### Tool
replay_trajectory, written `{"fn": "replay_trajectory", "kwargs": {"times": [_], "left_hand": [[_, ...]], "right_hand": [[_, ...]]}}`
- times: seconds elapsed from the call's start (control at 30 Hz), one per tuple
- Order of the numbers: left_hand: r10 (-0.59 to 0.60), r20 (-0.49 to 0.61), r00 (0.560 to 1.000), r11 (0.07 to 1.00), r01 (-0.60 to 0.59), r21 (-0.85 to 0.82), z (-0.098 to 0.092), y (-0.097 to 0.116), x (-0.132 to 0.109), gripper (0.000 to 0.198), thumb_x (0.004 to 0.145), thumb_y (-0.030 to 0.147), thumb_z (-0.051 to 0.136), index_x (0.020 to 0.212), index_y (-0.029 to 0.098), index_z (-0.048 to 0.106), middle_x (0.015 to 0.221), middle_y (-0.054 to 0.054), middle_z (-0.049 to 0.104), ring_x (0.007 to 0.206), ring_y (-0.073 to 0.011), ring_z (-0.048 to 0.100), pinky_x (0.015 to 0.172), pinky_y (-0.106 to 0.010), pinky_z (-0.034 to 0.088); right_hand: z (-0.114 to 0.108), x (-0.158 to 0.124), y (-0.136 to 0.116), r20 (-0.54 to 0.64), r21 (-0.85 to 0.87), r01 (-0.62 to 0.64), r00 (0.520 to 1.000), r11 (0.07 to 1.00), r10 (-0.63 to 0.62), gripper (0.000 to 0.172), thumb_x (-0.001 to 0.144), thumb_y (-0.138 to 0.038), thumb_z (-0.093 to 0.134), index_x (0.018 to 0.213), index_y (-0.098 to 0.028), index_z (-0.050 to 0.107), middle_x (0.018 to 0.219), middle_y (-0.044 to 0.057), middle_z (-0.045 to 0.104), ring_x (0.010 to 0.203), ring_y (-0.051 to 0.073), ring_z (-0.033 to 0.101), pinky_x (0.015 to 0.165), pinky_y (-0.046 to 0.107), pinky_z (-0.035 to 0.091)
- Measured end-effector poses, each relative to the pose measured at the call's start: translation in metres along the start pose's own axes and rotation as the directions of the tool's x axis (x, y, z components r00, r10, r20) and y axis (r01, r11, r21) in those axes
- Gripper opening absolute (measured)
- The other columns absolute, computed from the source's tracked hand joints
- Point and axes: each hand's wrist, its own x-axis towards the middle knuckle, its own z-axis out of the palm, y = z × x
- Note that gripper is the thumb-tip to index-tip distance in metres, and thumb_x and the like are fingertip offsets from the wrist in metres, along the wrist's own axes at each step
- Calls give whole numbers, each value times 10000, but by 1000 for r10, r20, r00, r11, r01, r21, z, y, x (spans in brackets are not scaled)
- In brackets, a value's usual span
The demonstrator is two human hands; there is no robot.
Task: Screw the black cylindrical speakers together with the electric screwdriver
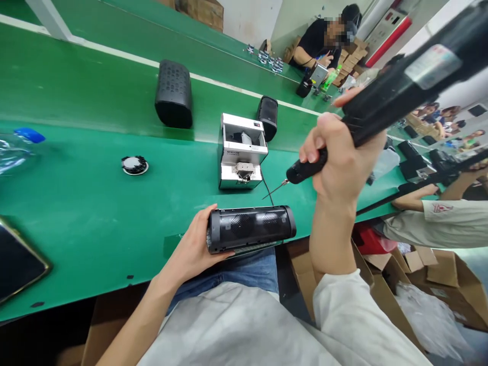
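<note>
My left hand (198,244) wraps the black round speaker tube (249,229) at the worktop's (95,213) near edge — steady; my right hand (339,157) grips the long black electric screwdriver (381,96), tip down.

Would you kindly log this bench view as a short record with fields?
left hand: grips the end of a black speaker at the table edge
right hand: holds an electric screwdriver, tip above the table, clear of the speaker
behind: white feeder box, two dark speaker shells
left: round driver, bottle
others: a seated person far off
</note>
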Motion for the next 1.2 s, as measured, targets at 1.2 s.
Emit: {"fn": "replay_trajectory", "kwargs": {"times": [1.2], "left_hand": [[-63, 39, 997, 997, 65, -39, -4, 6, 0, 1114, 853, 494, 948, 1697, 330, 240, 1612, -173, 518, 1509, -427, 573, 1262, -644, 512]], "right_hand": [[-40, -60, 23, 17, 76, -133, 991, 988, 132, 223, 908, -184, 834, 987, -271, 645, 636, -104, 534, 367, 87, 448, 346, 228, 393]]}}
